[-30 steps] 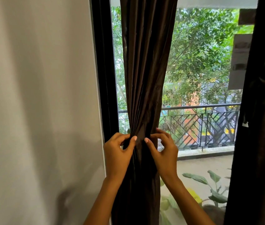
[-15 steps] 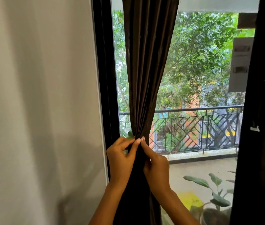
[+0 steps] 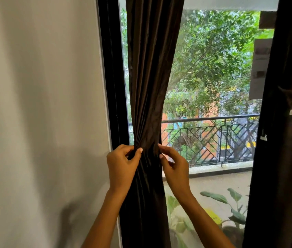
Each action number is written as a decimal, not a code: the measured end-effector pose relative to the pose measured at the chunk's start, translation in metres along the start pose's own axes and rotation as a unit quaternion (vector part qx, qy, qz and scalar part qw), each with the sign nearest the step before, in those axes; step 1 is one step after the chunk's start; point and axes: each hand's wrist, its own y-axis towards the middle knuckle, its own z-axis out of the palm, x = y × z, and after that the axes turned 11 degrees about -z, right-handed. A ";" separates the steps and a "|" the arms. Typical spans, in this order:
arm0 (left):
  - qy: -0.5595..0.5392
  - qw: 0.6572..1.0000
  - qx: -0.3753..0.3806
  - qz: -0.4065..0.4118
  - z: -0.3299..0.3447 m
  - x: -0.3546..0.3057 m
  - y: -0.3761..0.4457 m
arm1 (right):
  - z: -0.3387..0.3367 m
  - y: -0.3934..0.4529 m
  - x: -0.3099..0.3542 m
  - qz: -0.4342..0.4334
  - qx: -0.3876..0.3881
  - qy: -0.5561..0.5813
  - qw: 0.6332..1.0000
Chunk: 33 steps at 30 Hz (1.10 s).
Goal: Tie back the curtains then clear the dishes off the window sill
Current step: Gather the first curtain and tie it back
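Observation:
A dark brown curtain (image 3: 150, 77) hangs gathered into a narrow bundle just right of the black window frame (image 3: 112, 86). My left hand (image 3: 122, 165) pinches the bundle's left edge between thumb and fingers at its narrowest point. My right hand (image 3: 174, 166) holds the bundle's right edge at the same height, fingers curled behind the cloth. A second dark curtain (image 3: 284, 122) hangs at the far right with a small white tab on it. No dishes or window sill are in view.
A plain white wall (image 3: 39, 113) fills the left side. Through the glass I see a balcony railing (image 3: 213, 136), trees, and a leafy potted plant (image 3: 231, 208) at the lower right.
My hands, pressed together at the front of the bundle half a second ago, have moved apart to its two edges. The view has shifted slightly.

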 end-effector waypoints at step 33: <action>-0.059 0.998 -0.001 -0.034 0.010 -0.008 -0.025 | 0.015 -0.025 -0.005 -0.067 0.005 -0.021 0.998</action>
